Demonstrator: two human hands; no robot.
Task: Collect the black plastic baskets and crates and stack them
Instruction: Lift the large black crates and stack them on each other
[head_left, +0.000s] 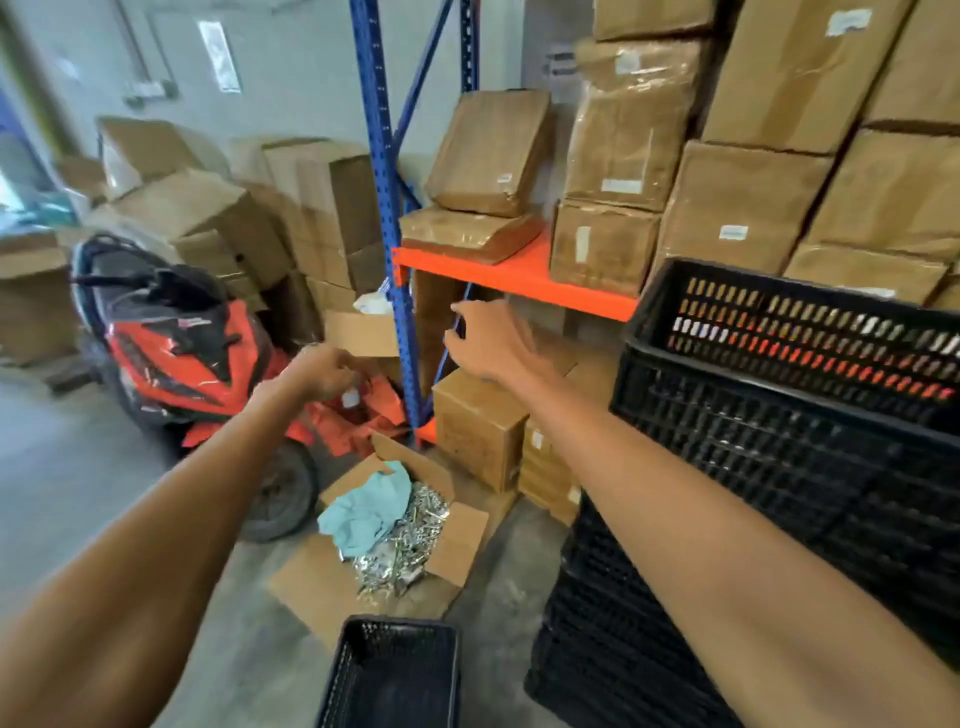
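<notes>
Both arms out, nothing held: left hand loosely curled, right hand spread open. One stack of black crates sits just right of the right forearm; one small black basket lies below, between both arms.

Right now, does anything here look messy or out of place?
Yes: an open cardboard box on the floor holds loose silver metal bits under a crumpled teal cloth, and a red scooter is parked among leaning cartons.
</notes>
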